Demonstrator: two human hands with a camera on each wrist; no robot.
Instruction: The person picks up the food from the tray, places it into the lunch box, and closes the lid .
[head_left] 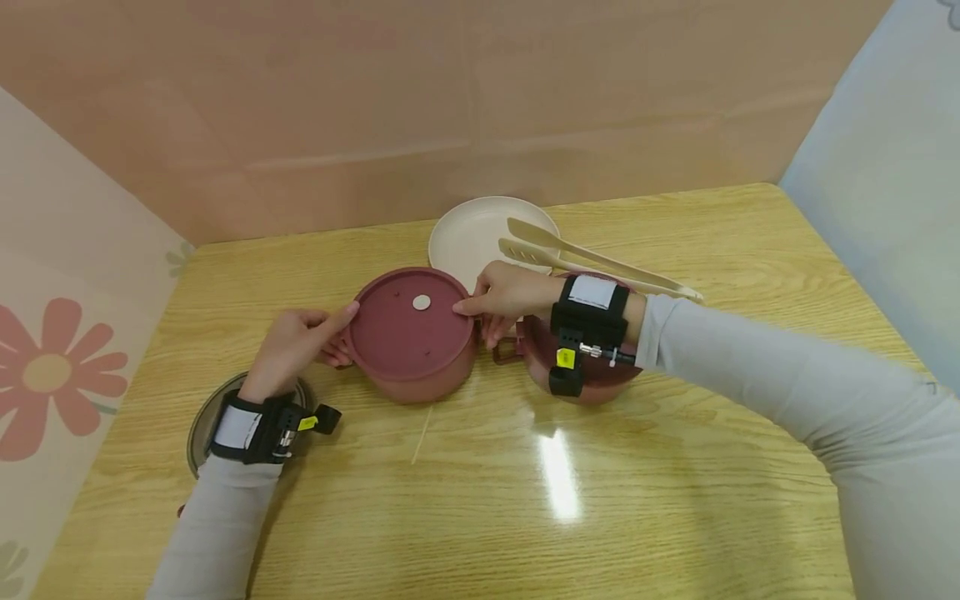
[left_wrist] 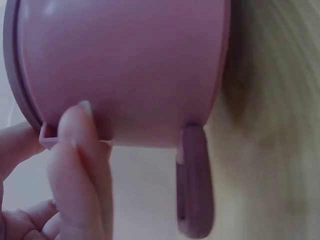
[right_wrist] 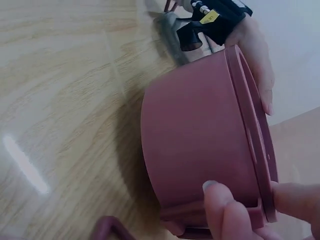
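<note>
Left hand, right hand grip maroon pot; no writing legible, seemingly

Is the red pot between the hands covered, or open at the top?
Covered: a flat red lid with a white centre knob closes the red pot.

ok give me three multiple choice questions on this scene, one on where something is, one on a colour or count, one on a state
1. Where do the wooden tongs lie?
A. across the cream plate
B. under the table
C. in the left hand

2. What colour is the lidded pot?
A. blue
B. dark red
C. green

3. How are the hands on the pot?
A. both away from it
B. only the right touches it
C. left hand and right hand hold its opposite sides

Answers: 1 A, their tips rest over the plate; 2 B, all views show dark red; 3 C, fingers sit at both handles.
</note>
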